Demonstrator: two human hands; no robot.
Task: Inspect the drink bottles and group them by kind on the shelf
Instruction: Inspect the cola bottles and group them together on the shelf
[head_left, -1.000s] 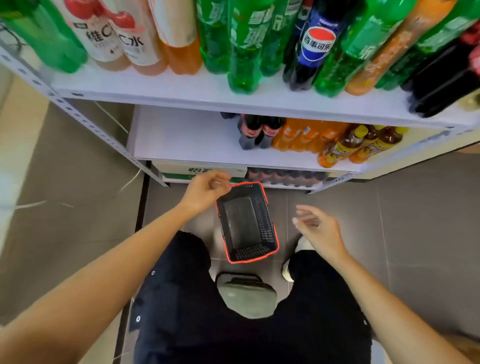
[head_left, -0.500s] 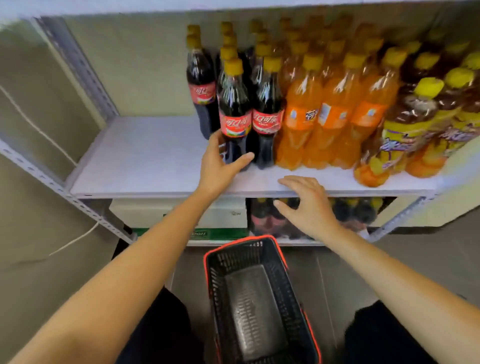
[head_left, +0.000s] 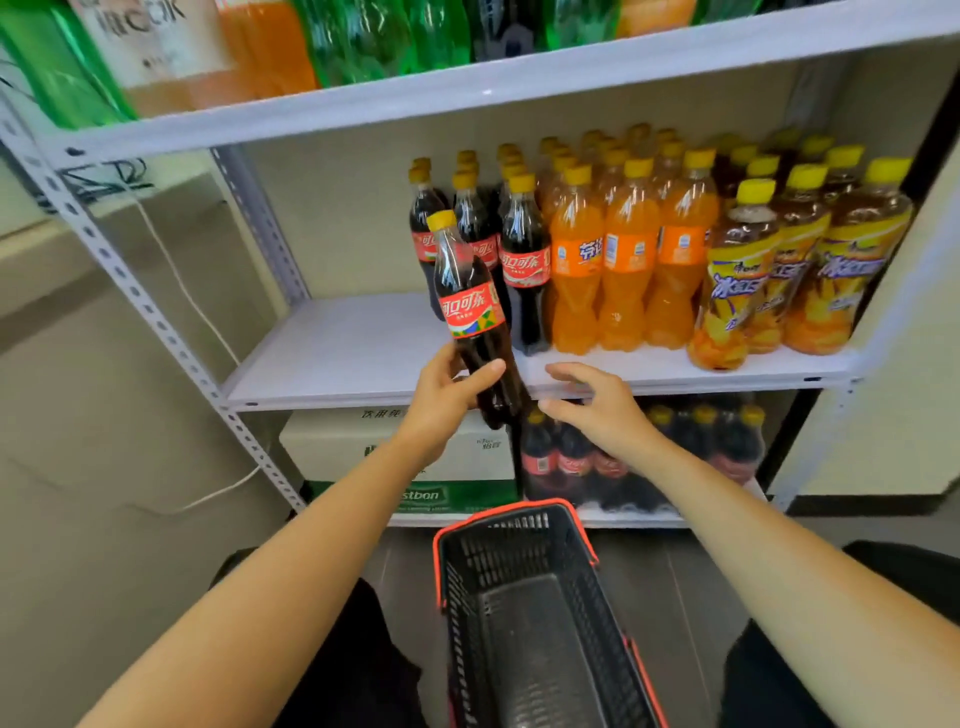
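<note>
My left hand (head_left: 447, 400) grips the lower body of a cola bottle (head_left: 470, 312) with a red label and yellow cap, tilted and lifted off the middle shelf (head_left: 353, 358). My right hand (head_left: 597, 410) hovers open just right of it, fingers spread at the shelf's front edge. Behind stand more cola bottles (head_left: 522, 260), then orange soda bottles (head_left: 626, 260), then iced tea bottles (head_left: 810, 265) with yellow-purple labels at the right.
A black basket with a red rim (head_left: 524, 613) sits on the floor below my hands. The bottom shelf holds a white carton (head_left: 353, 447) and a pack of cola bottles (head_left: 623, 457). The top shelf (head_left: 467, 88) carries large green and orange bottles. Grey metal uprights frame the left side.
I crouched from standing to face the middle shelf. My left hand took hold of a front cola bottle and lifted it forward and tilted; my right hand rose beside it.
</note>
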